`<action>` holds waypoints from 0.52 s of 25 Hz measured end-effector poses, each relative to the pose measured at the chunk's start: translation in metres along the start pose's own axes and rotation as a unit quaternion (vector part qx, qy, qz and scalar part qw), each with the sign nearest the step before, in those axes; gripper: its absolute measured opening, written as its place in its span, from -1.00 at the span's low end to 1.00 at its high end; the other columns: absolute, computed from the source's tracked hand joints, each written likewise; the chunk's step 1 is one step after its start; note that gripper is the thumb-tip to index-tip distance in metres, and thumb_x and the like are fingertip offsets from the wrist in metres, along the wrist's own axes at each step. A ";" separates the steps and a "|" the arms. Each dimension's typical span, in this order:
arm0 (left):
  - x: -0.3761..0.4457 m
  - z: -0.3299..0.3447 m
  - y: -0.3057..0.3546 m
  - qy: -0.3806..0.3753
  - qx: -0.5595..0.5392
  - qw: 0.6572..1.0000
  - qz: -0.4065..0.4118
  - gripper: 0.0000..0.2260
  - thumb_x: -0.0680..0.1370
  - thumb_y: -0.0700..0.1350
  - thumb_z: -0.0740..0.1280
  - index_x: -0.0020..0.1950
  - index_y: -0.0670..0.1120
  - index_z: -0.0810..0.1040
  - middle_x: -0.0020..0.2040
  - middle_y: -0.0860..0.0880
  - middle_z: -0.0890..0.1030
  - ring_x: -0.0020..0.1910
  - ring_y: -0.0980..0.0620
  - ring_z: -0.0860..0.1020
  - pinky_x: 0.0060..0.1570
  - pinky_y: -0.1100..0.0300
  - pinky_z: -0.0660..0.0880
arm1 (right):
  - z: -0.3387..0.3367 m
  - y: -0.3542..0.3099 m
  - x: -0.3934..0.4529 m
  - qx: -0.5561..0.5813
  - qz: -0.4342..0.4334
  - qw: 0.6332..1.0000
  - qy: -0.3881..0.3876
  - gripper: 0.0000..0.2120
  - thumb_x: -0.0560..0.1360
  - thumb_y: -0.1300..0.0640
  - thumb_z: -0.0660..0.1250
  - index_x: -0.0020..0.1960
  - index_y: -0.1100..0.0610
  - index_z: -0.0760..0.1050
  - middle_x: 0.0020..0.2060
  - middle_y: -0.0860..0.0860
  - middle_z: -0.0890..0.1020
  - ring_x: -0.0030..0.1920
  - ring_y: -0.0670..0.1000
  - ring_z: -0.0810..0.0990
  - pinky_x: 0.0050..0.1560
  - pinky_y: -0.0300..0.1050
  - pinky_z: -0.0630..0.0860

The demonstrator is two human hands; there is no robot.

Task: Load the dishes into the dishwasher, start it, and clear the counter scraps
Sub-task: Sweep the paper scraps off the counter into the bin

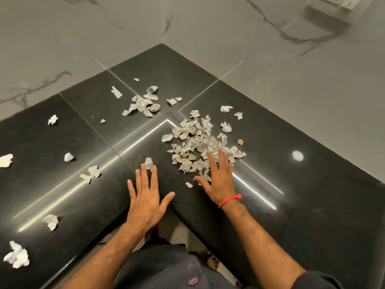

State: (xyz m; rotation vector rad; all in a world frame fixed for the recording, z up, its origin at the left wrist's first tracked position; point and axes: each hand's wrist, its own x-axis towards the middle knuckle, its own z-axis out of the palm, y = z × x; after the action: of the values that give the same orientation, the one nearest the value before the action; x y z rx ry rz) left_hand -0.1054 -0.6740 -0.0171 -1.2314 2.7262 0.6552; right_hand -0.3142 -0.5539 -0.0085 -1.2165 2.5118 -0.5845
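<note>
Crumpled white paper scraps lie scattered over a black L-shaped counter (312,215). The biggest pile of scraps (200,142) sits just right of the inner corner. My right hand (218,180) lies flat with fingers spread on the near edge of that pile, a red band on its wrist. My left hand (146,199) is flat and spread at the counter's inner edge, fingertips touching one small scrap (149,163). A smaller cluster of scraps (144,104) lies farther back. Neither hand grips anything.
Loose scraps (17,256) dot the left arm of the counter. A small brown crumb (240,142) lies right of the pile. Grey marble walls (270,49) meet at the back corner. A white socket box (335,7) is on the right wall.
</note>
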 end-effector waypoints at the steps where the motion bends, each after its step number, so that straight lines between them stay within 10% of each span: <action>1: 0.004 -0.002 -0.004 -0.017 0.014 1.000 0.002 -0.13 0.56 0.42 0.01 0.60 -0.01 -0.40 0.53 -0.05 -0.54 0.53 -0.08 -0.48 0.51 -0.22 -0.35 | -0.002 -0.003 -0.005 0.010 0.006 1.000 0.012 -0.12 0.50 -0.27 0.32 0.61 -0.08 -0.10 0.59 0.03 -0.27 0.56 0.07 -0.37 0.55 0.29 -0.17; 6: 0.031 -0.010 -0.019 -0.057 0.071 0.991 0.101 -0.11 0.52 0.47 -0.26 0.59 -0.13 -0.39 0.56 -0.10 -0.46 0.55 -0.11 -0.44 0.53 -0.20 -0.34 | 0.022 -0.020 -0.039 -0.083 0.066 0.993 -0.046 0.07 0.36 -0.54 0.19 0.59 -0.12 -0.32 0.51 0.00 -0.48 0.50 0.10 -0.52 0.50 0.31 -0.31; 13: 0.083 -0.026 -0.031 -0.094 0.056 0.960 0.259 -0.13 0.60 0.37 0.05 0.58 -0.04 -0.44 0.60 -0.03 -0.41 0.57 -0.11 -0.40 0.56 -0.24 -0.22 | 0.015 -0.026 -0.005 -0.037 0.161 0.983 0.078 0.00 0.40 -0.40 0.33 0.62 -0.08 -0.13 0.58 -0.01 -0.30 0.56 0.11 -0.37 0.51 0.38 -0.17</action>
State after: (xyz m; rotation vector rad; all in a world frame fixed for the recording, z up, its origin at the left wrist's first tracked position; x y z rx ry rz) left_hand -0.1359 -0.7610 -0.0251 -0.3939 2.8737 0.6057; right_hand -0.2873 -0.5680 -0.0085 -0.7847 2.8047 -0.5256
